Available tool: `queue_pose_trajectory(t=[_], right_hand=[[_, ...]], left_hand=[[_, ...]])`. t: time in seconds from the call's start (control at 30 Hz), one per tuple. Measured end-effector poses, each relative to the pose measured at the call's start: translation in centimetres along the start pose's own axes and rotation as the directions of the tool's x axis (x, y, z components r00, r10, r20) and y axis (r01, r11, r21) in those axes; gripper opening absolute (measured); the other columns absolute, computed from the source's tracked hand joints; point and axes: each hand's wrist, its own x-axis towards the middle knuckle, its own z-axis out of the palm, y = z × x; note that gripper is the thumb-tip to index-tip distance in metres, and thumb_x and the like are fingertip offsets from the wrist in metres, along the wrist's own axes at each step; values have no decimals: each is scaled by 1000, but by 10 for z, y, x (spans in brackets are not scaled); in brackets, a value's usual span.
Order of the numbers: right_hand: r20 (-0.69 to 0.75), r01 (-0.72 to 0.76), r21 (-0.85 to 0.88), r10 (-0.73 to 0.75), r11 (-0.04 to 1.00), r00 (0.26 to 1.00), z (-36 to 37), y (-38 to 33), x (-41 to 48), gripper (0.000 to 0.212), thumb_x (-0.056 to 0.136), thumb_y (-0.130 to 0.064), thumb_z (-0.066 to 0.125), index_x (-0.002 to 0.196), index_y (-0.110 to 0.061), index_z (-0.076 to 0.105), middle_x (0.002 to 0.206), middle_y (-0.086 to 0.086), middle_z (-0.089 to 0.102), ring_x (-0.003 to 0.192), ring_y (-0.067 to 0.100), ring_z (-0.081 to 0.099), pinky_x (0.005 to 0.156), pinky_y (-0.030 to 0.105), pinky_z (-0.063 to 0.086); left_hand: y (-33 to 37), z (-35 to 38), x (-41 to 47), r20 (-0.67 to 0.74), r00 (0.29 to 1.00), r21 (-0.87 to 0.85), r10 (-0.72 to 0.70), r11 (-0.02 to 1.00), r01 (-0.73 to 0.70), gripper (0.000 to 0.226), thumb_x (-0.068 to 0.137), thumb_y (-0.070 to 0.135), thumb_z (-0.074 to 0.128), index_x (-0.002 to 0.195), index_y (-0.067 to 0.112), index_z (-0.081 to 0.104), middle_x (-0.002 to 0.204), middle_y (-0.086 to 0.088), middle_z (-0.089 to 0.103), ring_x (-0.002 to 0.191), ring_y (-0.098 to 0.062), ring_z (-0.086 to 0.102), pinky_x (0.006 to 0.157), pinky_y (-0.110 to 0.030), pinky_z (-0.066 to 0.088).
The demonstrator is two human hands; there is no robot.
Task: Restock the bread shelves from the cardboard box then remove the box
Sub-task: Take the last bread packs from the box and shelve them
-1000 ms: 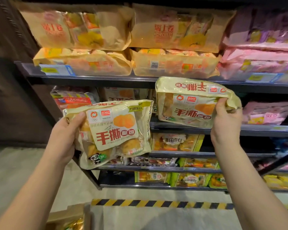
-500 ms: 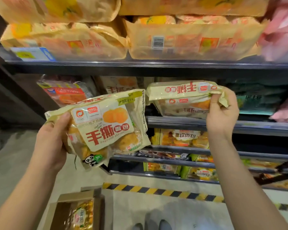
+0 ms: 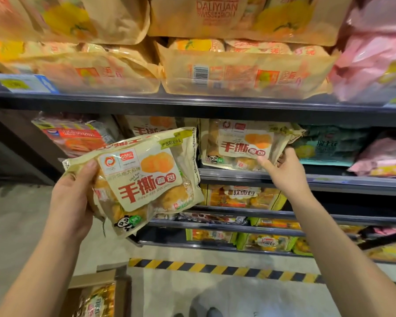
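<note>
My left hand (image 3: 71,202) grips a cream bread bag (image 3: 146,179) with red characters by its left edge and holds it tilted in front of the second shelf (image 3: 343,181). A second bag of the same bread (image 3: 240,143) stands upright on that shelf, face forward. My right hand (image 3: 286,172) pinches its lower right corner, thumb on the front and fingers behind the edge. Low on the left, the open cardboard box (image 3: 94,280) sits on the floor with another bread bag (image 3: 98,300) inside.
Tan Swiss-roll bags (image 3: 238,72) and pink bags (image 3: 373,65) fill the top shelf. Beside the shelved bag lie a teal bag (image 3: 329,145) on the right and a red-labelled pack (image 3: 73,136) on the left. Lower shelves hold yellow packs. Hazard tape (image 3: 215,268) marks the floor.
My right hand has pushed its bag onto the second shelf and turned it upright, face forward. The view has moved closer to the shelves. My left hand keeps holding its bag.
</note>
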Motion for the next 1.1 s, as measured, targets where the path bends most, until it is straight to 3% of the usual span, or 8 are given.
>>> queue_pose_trajectory(t=[0.1,0.2,0.3,0.43,0.67,0.83,0.97,1.1], right_hand=[[11,33,-162,-32,986,999,0,-4,10,26,104,-38,56,99,-15,48,86,-5,53,78,15,51,58,26,34],[32,9,-224,-2,974,999,-5,-4,24,36,108,-36,47,80,-13,44,77,4,50,74,25,50,58,34,35],[32,11,-210,-4,978,999,-6,3,31,42,107,-38,48,98,1,59,92,19,64,89,38,61,73,40,44],[-7,-6,-160,5,987,1000,-3,10,28,33,106,-38,50,94,-8,54,86,5,57,88,31,56,73,36,38],[38,1,-146,5,989,999,-8,16,33,41,99,-47,60,126,-15,63,116,4,72,107,27,66,88,41,53],[31,2,-142,3,990,1000,-12,16,29,55,98,-40,66,143,-12,49,122,-1,63,113,20,60,92,36,47],[40,22,-102,-18,994,999,-15,16,28,39,99,-25,67,134,-13,55,109,-2,62,108,22,62,96,40,50],[107,21,-68,-14,997,994,-19,14,28,34,97,-21,69,128,-13,56,115,5,69,110,26,65,102,47,52]], left_hand=[[0,1,-2,-3,1000,-3,0,1000,0,37,102,31,58,136,16,62,120,-4,76,107,-22,75,86,-41,62],[2,0,-4,-5,1000,-12,-5,1000,5,35,102,31,59,134,18,62,118,-3,77,106,-21,75,84,-40,63],[1,-1,-5,7,1000,-11,4,1000,-4,28,102,30,58,128,21,64,115,0,78,103,-19,76,81,-35,64],[-1,-1,-7,14,1000,-12,-2,1000,2,34,101,31,60,132,19,63,116,-1,77,105,-20,75,81,-36,64],[1,1,-9,28,1000,-18,1,1000,-1,26,101,31,60,126,23,65,115,0,78,104,-19,76,79,-36,65],[3,6,-12,48,999,-14,5,1000,-4,22,101,31,60,122,25,66,114,1,78,103,-19,76,78,-33,64],[3,8,-15,70,997,1,13,1000,-13,19,101,31,59,118,27,67,114,1,78,104,-19,76,83,-34,64],[4,9,-16,86,996,-4,12,1000,-12,19,102,30,59,118,26,67,116,-1,77,106,-21,75,87,-38,62]])
